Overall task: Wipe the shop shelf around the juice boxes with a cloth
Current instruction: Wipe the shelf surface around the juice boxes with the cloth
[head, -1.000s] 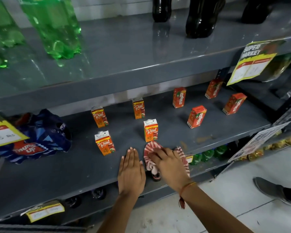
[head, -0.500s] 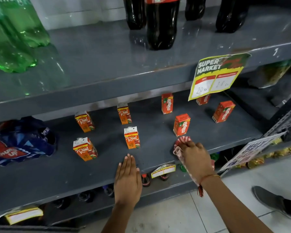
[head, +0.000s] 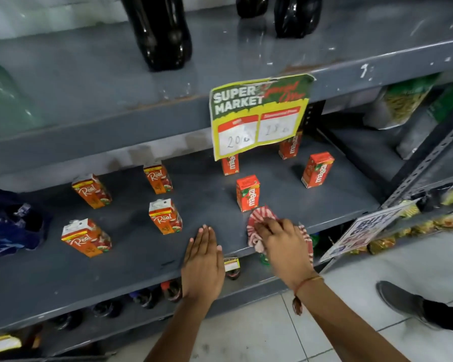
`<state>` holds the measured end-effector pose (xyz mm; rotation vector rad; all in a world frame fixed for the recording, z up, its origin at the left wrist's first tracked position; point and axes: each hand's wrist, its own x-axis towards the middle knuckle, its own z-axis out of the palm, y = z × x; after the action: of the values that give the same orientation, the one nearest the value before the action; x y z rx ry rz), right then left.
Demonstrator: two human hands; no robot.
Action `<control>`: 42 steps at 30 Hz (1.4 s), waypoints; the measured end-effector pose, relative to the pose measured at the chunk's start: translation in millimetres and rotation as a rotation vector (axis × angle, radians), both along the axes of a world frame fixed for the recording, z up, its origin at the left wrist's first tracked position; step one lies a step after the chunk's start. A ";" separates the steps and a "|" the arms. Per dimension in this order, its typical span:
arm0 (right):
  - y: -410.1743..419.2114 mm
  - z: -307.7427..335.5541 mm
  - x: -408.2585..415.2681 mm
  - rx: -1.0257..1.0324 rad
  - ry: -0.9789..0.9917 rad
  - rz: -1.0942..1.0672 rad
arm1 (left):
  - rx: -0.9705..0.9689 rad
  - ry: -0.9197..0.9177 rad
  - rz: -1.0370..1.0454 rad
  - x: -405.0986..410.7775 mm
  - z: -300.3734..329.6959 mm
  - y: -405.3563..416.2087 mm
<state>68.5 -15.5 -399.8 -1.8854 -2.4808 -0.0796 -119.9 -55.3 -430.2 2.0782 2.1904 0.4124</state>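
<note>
Several orange and red juice boxes stand apart on the grey middle shelf (head: 131, 259): Real boxes (head: 165, 216) on the left, Maaza boxes (head: 247, 192) on the right. My right hand (head: 283, 239) presses a red-and-white striped cloth (head: 259, 216) onto the shelf's front edge, just in front of the nearest Maaza box. The cloth's right end hangs over the edge. Left of the cloth, my left hand (head: 203, 262) lies flat on the shelf edge, fingers together, holding nothing.
A yellow-green price sign (head: 258, 114) hangs from the upper shelf, hiding the tops of two back boxes. Dark bottles (head: 162, 32) stand above. A blue pack (head: 8, 228) sits at the shelf's left. A metal upright (head: 426, 163) bounds the right. A shoe (head: 400, 299) rests on the floor.
My right hand has slid the cloth rightward along the shelf front, from below the Real box to in front of the Maaza box. The view has shifted right; my left hand stays flat.
</note>
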 end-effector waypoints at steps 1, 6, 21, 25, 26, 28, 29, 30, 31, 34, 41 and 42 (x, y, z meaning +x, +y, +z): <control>2.1 0.5 12.4 0.002 -0.009 -0.034 | -0.008 0.006 0.003 4.1 -0.3 2.9; 25.6 10.0 65.0 -0.033 -0.022 -0.161 | -0.043 0.022 0.019 26.1 -0.9 21.9; 16.7 -16.0 54.6 0.113 0.077 -0.025 | -0.009 0.084 0.110 49.0 -8.1 43.3; 25.1 -8.0 86.0 0.078 0.027 -0.156 | -0.033 0.071 0.109 49.2 -7.0 43.2; 27.4 -5.8 96.3 0.042 0.021 -0.186 | -0.040 0.066 0.109 49.0 -6.5 42.9; 28.7 -2.0 121.6 -0.020 -0.007 -0.241 | -0.046 0.075 0.108 49.4 -5.1 42.2; 28.1 0.2 136.4 -0.050 -0.028 -0.265 | -0.047 0.076 0.109 49.6 -4.6 42.1; 26.7 3.8 151.3 -0.071 -0.033 -0.299 | -0.050 0.073 0.110 49.6 -4.1 42.0; 24.2 9.1 166.3 -0.082 -0.025 -0.345 | -0.054 0.072 0.109 49.4 -3.4 41.6; 22.2 28.5 199.7 -0.020 0.041 -0.441 | -0.058 0.062 0.105 50.7 -0.7 40.7; 27.5 39.9 194.3 0.031 0.241 -0.366 | -0.064 0.026 0.112 48.5 1.3 51.6; 30.7 39.5 193.8 0.069 0.297 -0.370 | -0.060 0.022 0.116 48.3 0.8 54.1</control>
<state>262.4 15.2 -360.3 -2.1225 -1.9002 0.1008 -71.6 -1.2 -429.4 1.9414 2.3132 0.3304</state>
